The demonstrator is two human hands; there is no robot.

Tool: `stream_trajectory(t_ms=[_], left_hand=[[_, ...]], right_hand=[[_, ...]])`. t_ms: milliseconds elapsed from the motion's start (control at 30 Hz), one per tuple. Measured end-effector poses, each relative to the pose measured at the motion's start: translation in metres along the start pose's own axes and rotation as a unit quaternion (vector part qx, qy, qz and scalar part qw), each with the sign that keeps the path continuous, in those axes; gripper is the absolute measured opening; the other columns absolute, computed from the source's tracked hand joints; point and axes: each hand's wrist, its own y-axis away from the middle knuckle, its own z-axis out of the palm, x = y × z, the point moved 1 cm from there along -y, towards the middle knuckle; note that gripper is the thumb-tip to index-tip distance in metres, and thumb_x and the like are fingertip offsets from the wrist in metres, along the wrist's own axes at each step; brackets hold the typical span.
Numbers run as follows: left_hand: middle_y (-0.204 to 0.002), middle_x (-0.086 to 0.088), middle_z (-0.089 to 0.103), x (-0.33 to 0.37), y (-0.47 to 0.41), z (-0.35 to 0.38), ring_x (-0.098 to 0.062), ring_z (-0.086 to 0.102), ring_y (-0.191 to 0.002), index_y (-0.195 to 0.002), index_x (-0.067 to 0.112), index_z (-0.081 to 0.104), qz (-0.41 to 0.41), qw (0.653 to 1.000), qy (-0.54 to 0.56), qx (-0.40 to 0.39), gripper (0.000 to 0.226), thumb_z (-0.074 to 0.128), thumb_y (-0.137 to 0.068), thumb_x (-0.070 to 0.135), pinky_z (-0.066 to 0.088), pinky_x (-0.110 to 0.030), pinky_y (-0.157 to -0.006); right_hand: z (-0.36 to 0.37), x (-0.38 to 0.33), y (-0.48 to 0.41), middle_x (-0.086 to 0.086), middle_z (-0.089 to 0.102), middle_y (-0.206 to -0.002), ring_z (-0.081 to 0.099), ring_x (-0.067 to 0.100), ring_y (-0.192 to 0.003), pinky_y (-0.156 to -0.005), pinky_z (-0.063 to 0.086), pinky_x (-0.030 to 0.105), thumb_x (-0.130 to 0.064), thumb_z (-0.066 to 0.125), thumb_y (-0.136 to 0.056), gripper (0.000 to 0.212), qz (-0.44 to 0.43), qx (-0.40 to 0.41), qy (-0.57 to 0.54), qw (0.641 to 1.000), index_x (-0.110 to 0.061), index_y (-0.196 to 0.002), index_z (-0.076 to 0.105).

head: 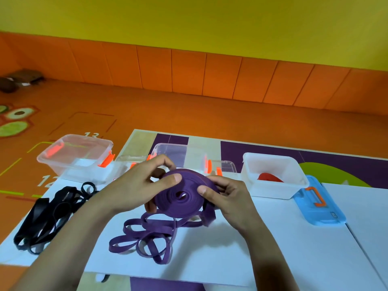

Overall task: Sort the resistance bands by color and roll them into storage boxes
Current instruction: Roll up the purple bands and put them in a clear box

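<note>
Gripping the purple coil from both sides, the person holds it just above the table, roughly centre front. The left hand has its thumb pressed flat on the coil's face and its fingers curled round the far rim. The right hand pinches the opposite edge the same way, thumb on top and fingers tucked behind. From the coil's underside the unwound tail drops to the table and lies there in slack, overlapping loops.

From where I stand it looks like soft, flat rubber: light, floppy, probably grippy rather than slick, and springy enough that the coil would likely loosen if the thumbs eased off. I'd say the rim is the place to hold it, pressing across the turns, with the tail fed in flat so it doesn't twist.

Well apart to the left lies a tangle of black bands, not yet rolled. Behind the hands stands a clear box with orange latches, a smaller clear box just beside it; I can't make out any band in either. Further left sits another clear latched box, and I see no band in it. To the right, a white box holds a red band, only partly visible over the rim. Just beside it a blue lid with an orange handle lies flat on the table.
</note>
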Motion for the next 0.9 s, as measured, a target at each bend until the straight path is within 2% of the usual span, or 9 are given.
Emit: stream_trajectory(t_ms=[67, 133, 333, 433, 533, 600, 667, 767, 900], left_hand=[[-0.090, -0.003, 0.070, 0.005, 0.000, -0.004, -0.034, 0.066, -0.048, -0.106, 0.027, 0.064, 0.023, 0.999, -0.039, -0.026, 0.019, 0.062, -0.096, 0.043, 0.055, -0.040, -0.047], [-0.091, -0.001, 0.070, 0.004, 0.000, -0.003, -0.033, 0.066, -0.049, -0.104, 0.025, 0.066, 0.040, 0.998, -0.038, -0.023, 0.018, 0.062, -0.096, 0.041, 0.056, -0.043, -0.046], [-0.094, -0.007, 0.072, -0.009, 0.000, 0.013, -0.043, 0.068, -0.055, -0.112, 0.015, 0.058, 0.041, 0.993, 0.075, 0.086, 0.025, 0.056, -0.098, 0.036, 0.060, -0.056, -0.059], [-0.096, -0.012, 0.074, -0.014, -0.001, 0.022, -0.046, 0.071, -0.060, -0.113, 0.016, 0.054, 0.023, 0.982, 0.151, 0.112, 0.025, 0.053, -0.098, 0.036, 0.062, -0.057, -0.067], [-0.099, -0.015, 0.075, -0.013, 0.002, 0.036, -0.046, 0.073, -0.069, -0.116, 0.016, 0.051, -0.005, 0.975, 0.200, 0.100, 0.025, 0.048, -0.100, 0.036, 0.063, -0.053, -0.072], [-0.104, -0.014, 0.075, -0.012, 0.006, 0.042, -0.045, 0.075, -0.077, -0.117, 0.016, 0.051, -0.033, 0.968, 0.238, 0.079, 0.022, 0.046, -0.103, 0.032, 0.064, -0.050, -0.071], [-0.100, -0.010, 0.073, -0.015, 0.007, 0.037, -0.038, 0.076, -0.079, -0.113, 0.017, 0.058, -0.034, 0.978, 0.195, 0.069, 0.018, 0.051, -0.103, 0.030, 0.064, -0.051, -0.064], [-0.095, -0.004, 0.071, -0.021, 0.005, 0.023, -0.030, 0.073, -0.074, -0.103, 0.020, 0.066, -0.025, 0.995, 0.075, 0.062, 0.018, 0.063, -0.097, 0.036, 0.062, -0.051, -0.062], [-0.106, 0.009, 0.068, -0.010, -0.001, 0.011, -0.031, 0.065, -0.062, -0.114, 0.038, 0.064, 0.010, 0.998, -0.013, 0.057, 0.030, 0.068, -0.087, 0.051, 0.058, -0.041, -0.054]], right_hand=[[0.003, -0.001, -0.001, -0.002, 0.078, -0.090, 0.074, 0.015, -0.084, -0.072, 0.057, 0.022, -0.014, 0.076, -0.089, 0.015, -0.004, -0.006, 0.000, 1.000, -0.014, -0.104, 0.079], [0.003, 0.000, -0.003, 0.004, 0.079, -0.095, 0.075, 0.022, -0.092, -0.080, 0.058, 0.026, -0.013, 0.076, -0.089, 0.017, -0.006, -0.002, -0.017, 1.000, -0.011, -0.106, 0.078], [0.001, 0.006, 0.000, 0.012, 0.077, -0.091, 0.075, 0.029, -0.085, -0.081, 0.063, 0.043, -0.019, 0.074, -0.092, 0.014, 0.020, 0.001, -0.032, 0.999, -0.016, -0.105, 0.078], [0.005, 0.007, 0.000, 0.014, 0.077, -0.090, 0.073, 0.024, -0.081, -0.078, 0.062, 0.036, -0.016, 0.073, -0.093, 0.013, 0.012, 0.040, -0.051, 0.998, -0.015, -0.105, 0.078], [0.005, 0.004, -0.001, 0.017, 0.075, -0.089, 0.070, 0.020, -0.079, -0.074, 0.059, 0.031, -0.019, 0.073, -0.093, 0.010, -0.005, 0.074, -0.037, 0.997, -0.017, -0.101, 0.078], [0.003, 0.002, -0.002, 0.008, 0.076, -0.086, 0.069, 0.015, -0.077, -0.072, 0.059, 0.032, -0.021, 0.072, -0.094, 0.010, -0.012, 0.082, -0.020, 0.996, -0.021, -0.102, 0.078], [0.001, -0.001, -0.001, -0.002, 0.077, -0.088, 0.071, 0.011, -0.081, -0.075, 0.057, 0.026, -0.022, 0.068, -0.096, 0.012, -0.020, 0.086, -0.006, 0.996, -0.023, -0.106, 0.076], [-0.003, -0.002, 0.000, -0.002, 0.077, -0.101, 0.072, 0.016, -0.098, -0.090, 0.056, 0.030, -0.026, 0.064, -0.099, 0.015, -0.027, 0.069, 0.028, 0.997, -0.025, -0.111, 0.073], [-0.001, -0.010, 0.002, -0.005, 0.074, -0.099, 0.070, 0.010, -0.092, -0.083, 0.051, 0.020, -0.024, 0.065, -0.099, 0.012, -0.023, -0.005, 0.059, 0.998, -0.024, -0.110, 0.072]])
